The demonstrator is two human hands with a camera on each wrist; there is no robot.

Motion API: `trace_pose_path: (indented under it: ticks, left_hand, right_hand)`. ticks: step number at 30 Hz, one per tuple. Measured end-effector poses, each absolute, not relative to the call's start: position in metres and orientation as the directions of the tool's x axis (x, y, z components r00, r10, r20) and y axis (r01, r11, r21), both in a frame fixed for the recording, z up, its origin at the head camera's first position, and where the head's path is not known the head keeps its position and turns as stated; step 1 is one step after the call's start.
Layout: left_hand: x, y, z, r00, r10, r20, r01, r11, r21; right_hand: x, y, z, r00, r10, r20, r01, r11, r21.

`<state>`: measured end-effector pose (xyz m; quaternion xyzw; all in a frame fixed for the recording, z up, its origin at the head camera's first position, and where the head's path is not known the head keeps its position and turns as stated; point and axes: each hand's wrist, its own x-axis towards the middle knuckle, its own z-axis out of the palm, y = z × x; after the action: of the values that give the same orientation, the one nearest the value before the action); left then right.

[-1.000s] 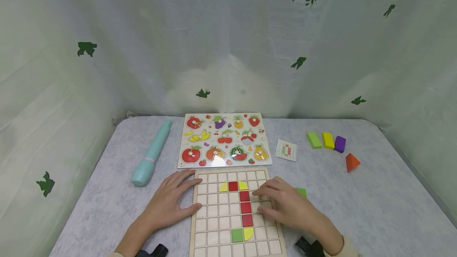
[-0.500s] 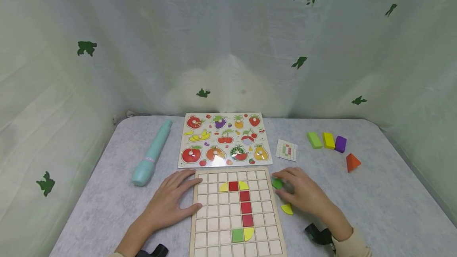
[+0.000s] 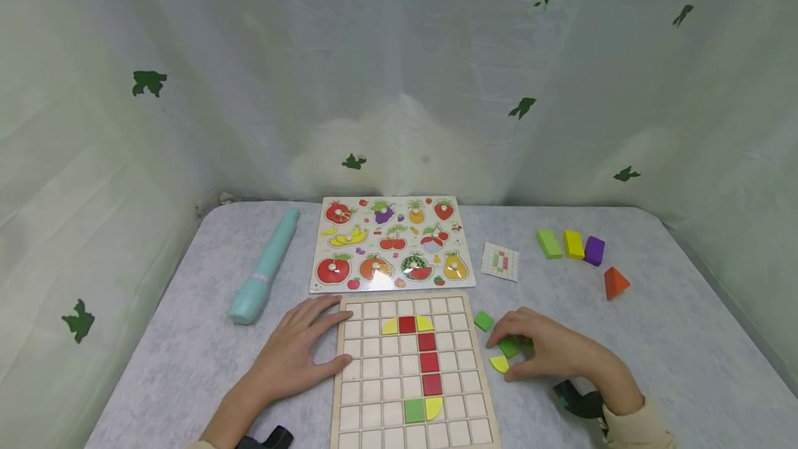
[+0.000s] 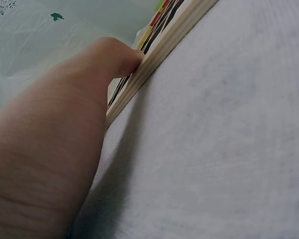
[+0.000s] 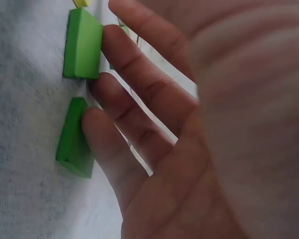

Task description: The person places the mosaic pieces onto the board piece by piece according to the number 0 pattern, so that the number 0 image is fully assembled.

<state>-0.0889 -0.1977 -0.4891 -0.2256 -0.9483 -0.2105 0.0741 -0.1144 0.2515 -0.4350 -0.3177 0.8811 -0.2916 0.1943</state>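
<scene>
Around the near right side of the counter [image 3: 661,352], the right grip [image 3: 545,348], thumb and fingers parted and loosely curved, tips at two green square tiles [image 3: 508,347]; actual contact hard to tell. Just by the thumb, a yellow quarter-circle tile [image 3: 499,364]; ahead, another green square tile [image 3: 483,321]. Left grip [image 3: 296,348] spread, tips on the left rim of a wooden grid board [image 3: 372,368]. Inside the grid, a row of yellow quarter-circle, red square [image 3: 406,325], yellow quarter-circle; below the latter, three red squares [image 3: 429,363], then a yellow quarter-circle with a green square [image 3: 414,411] to its left. Beyond, a fruit puzzle [image 3: 319,249], flanked by a teal tapered cylinder [image 3: 264,269] and a grid-pattern card [image 3: 500,262]. Farther right, light green [image 3: 549,244], yellow [image 3: 573,245] and purple blocks [image 3: 595,251], plus an orange triangular block [image 3: 616,284].
</scene>
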Motion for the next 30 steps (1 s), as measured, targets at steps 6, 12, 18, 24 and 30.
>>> trace_pose_path:
  ticks: [6,12,18,24,30]
  left_hand:
    - [-0.0885,-0.1978,-0.488,-0.888,0.396,0.232,0.457,0.809,0.37]
    - [-0.0887,-0.1978,-0.4881,-0.886,0.399,0.238,0.462,0.804,0.373]
    - [-0.089,-0.1981,-0.4889,-0.885,0.399,0.241,0.464,0.803,0.373]
    - [-0.0894,-0.1983,-0.4901,-0.886,0.396,0.24,0.461,0.801,0.382]
    - [-0.0896,-0.1982,-0.4904,-0.886,0.397,0.24,0.462,0.8,0.383]
  right_hand:
    - [-0.1151,0.2473,-0.4367,-0.724,-0.671,-0.163,-0.462,0.646,-0.608]
    - [-0.1159,0.2424,-0.4416,-0.725,-0.676,-0.133,-0.481,0.635,-0.604]
    - [-0.1166,0.2417,-0.4406,-0.738,-0.659,-0.147,-0.462,0.652,-0.602]
    - [-0.1166,0.2436,-0.4403,-0.725,-0.674,-0.142,-0.488,0.648,-0.585]
    - [-0.1159,0.2426,-0.4408,-0.734,-0.667,-0.128,-0.487,0.647,-0.587]
